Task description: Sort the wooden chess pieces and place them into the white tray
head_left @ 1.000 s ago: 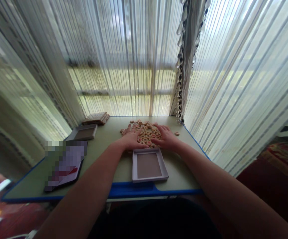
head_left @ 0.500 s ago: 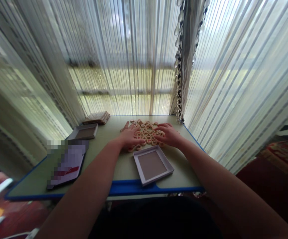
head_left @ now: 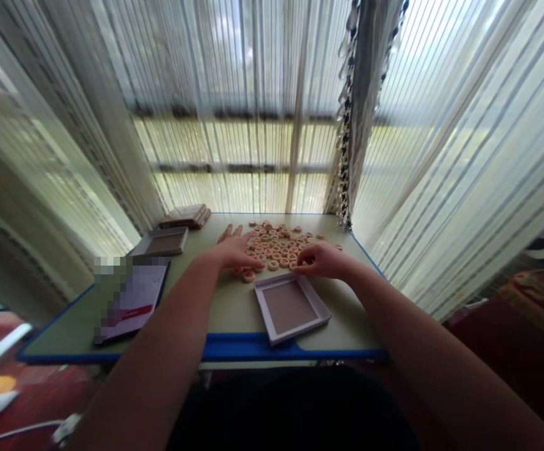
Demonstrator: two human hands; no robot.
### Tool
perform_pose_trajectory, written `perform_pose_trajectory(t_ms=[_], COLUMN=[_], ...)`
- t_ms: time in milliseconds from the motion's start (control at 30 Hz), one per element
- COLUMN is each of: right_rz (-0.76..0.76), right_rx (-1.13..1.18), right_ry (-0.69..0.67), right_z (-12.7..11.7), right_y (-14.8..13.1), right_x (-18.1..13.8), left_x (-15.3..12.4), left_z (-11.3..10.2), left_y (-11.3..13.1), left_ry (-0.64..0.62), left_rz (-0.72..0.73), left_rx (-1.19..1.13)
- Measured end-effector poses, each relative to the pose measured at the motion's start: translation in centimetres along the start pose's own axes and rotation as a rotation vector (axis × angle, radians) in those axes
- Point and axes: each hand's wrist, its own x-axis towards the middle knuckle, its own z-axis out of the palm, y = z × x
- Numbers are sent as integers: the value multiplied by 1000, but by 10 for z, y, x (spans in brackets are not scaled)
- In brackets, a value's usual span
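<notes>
Many round wooden xiangqi pieces (head_left: 282,245), marked in red or dark characters, lie spread on the pale green tabletop. My left hand (head_left: 235,248) is at the left edge of the spread, fingers stretched apart, with pieces beside and under its thumb. At the right edge my right hand (head_left: 321,259) has its fingers curled together and pointing down at the nearest pieces; what is between the fingertips is hidden. Just in front of the pieces sits a shallow square box (head_left: 290,305) with a white rim and brownish inside, and nothing shows in it.
A second shallow box (head_left: 181,241) rests at the table's left, with a folded board-like stack (head_left: 187,215) behind it. A tablet (head_left: 143,291), partly blurred out, lies near the left edge. Sheer curtains (head_left: 234,125) hang behind the table's blue-edged far side.
My left hand has shifted a little leftward, still spread. My right hand has gone from spread fingers to curled ones, close to the box. The pieces between the hands are more visible.
</notes>
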Motion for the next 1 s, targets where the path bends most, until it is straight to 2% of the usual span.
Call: perform_pose_trajectory(t_ms=[133, 233, 300, 433, 500, 567, 633, 700, 767, 900, 1000], right_rz=[-36, -67, -50, 10, 153, 462, 777, 922, 900, 729, 667], right_rx=[-30, -54, -104, -218, -310, -437, -504, -482, -465, -469, -486], right_ry=[-6, -17, -24, 29, 138, 213, 190, 125, 98, 51, 161], right_z=[3, 1, -1, -9, -15, -21, -26, -27, -25, -19, -16], right_y=[1, -3, -6, -6, 0, 9, 19, 26, 29, 30, 40], right_x=[2, 1, 0, -2, -2, -4, -7, -9, -9, -3, -1], left_x=[4, 6, 6, 5, 6, 8, 9, 10, 11, 12, 12], left_z=[4, 9, 11, 13, 14, 15, 16, 18, 19, 20, 20], left_y=[4, 14, 22, 31, 32, 31, 29, 28, 27, 27, 27], left_ry=[51, 164, 217, 230, 243, 252, 257, 269, 284, 290, 287], left_rz=[1, 50, 80, 143, 169, 150, 122, 120, 127, 126, 122], left_rx=[22, 24, 17, 8, 8, 4, 3, 8, 17, 31, 29])
